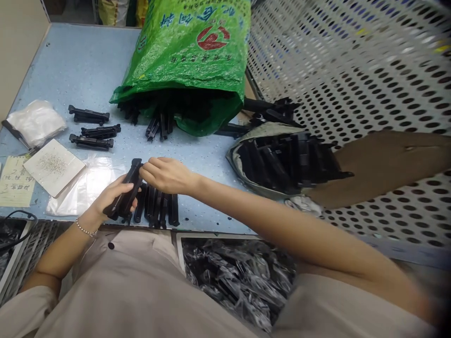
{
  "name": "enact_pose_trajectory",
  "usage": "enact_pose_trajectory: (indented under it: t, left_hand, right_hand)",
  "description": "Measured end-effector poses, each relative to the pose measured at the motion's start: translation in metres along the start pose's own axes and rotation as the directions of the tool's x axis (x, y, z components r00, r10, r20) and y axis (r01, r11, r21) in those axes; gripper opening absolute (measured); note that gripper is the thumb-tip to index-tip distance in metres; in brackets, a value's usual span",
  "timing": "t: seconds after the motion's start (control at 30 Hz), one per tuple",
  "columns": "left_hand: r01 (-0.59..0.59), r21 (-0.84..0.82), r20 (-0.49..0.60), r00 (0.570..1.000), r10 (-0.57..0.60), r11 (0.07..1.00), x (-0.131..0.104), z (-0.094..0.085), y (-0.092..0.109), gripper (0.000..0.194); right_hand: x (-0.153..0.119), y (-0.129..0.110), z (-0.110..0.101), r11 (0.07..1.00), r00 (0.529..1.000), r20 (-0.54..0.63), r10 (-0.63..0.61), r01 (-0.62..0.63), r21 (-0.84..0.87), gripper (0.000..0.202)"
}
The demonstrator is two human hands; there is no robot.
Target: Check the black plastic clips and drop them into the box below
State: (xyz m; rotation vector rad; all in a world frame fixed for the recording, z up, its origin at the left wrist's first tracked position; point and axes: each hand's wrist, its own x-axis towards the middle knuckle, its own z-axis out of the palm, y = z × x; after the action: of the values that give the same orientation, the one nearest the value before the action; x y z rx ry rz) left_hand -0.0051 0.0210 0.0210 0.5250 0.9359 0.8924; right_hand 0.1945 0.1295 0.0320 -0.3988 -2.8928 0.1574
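My left hand [114,196] is wrapped round a black plastic bar-shaped part [129,185], held tilted over the front of the table. Against the upper end of that part, my right hand [169,174] has its fingers closed in a pinch; what lies between them is hidden. Just below my right hand, several similar black parts [155,206] lie side by side at the table's front edge. A stack of clear plastic bags [102,176] is beside my left hand. Farther back on the left rest a few more black parts [93,141].
A green woven sack [183,61] with black parts spilling out lies at the back. To the right, an open grey bag [243,164] holds more. A white tile [52,169] and handwritten note [16,183] lie left. Below the edge stands a crate of bagged parts [239,277].
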Motion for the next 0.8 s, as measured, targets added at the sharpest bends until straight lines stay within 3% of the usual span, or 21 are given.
enact_pose_trajectory:
  t: [0.1, 0.27, 0.4, 0.47, 0.53, 0.57, 0.6, 0.67, 0.73, 0.8]
  left_hand:
    - [0.001, -0.047, 0.008, 1.000, -0.001, 0.999, -0.001, 0.000, 0.004, 0.039]
    - [0.046, 0.005, 0.026, 0.999, -0.046, 0.999, -0.005, 0.001, 0.012, 0.043]
    - [-0.068, 0.256, 0.021, 0.998, 0.065, 0.964, -0.011, 0.007, 0.001, 0.062]
    - [-0.231, 0.490, -0.012, 0.963, 0.271, 0.841, -0.014, 0.010, -0.010, 0.075]
    - [-0.358, 0.688, -0.005, 0.867, 0.498, 0.631, -0.015, 0.010, -0.019, 0.085]
    - [-0.388, 0.740, 0.011, 0.823, 0.568, 0.549, -0.015, 0.009, -0.022, 0.088]
    - [-0.401, 0.755, 0.025, 0.808, 0.589, 0.519, -0.015, 0.008, -0.023, 0.089]
    - [-0.382, 0.682, 0.022, 0.863, 0.505, 0.624, -0.016, 0.003, -0.020, 0.086]
    - [-0.300, 0.507, 0.005, 0.938, 0.346, 0.808, -0.018, 0.001, -0.011, 0.082]
    - [-0.207, 0.332, -0.007, 0.975, 0.222, 0.920, -0.021, 0.002, -0.001, 0.078]
  right_hand:
    - [-0.002, 0.002, -0.009, 1.000, 1.000, 0.003, -0.004, 0.004, 0.018, 0.039]
    - [-0.005, 0.008, -0.009, 1.000, 0.998, 0.060, -0.002, 0.001, 0.029, 0.044]
    - [-0.005, 0.005, -0.001, 0.992, 0.998, 0.027, 0.063, -0.065, 0.108, 0.047]
    - [-0.004, -0.003, 0.003, 0.960, 0.984, -0.029, 0.175, -0.164, 0.228, 0.049]
    - [-0.003, -0.011, 0.007, 0.879, 0.948, -0.051, 0.315, -0.271, 0.391, 0.047]
    - [-0.003, -0.014, 0.008, 0.835, 0.932, -0.040, 0.361, -0.304, 0.458, 0.046]
    - [-0.002, -0.017, 0.009, 0.809, 0.925, -0.027, 0.380, -0.317, 0.495, 0.045]
    - [-0.001, -0.018, 0.009, 0.843, 0.931, -0.044, 0.363, -0.307, 0.441, 0.046]
    - [0.000, -0.015, 0.007, 0.932, 0.950, -0.096, 0.299, -0.269, 0.242, 0.047]
    - [0.002, -0.011, 0.003, 0.975, 0.967, -0.122, 0.223, -0.222, 0.023, 0.045]
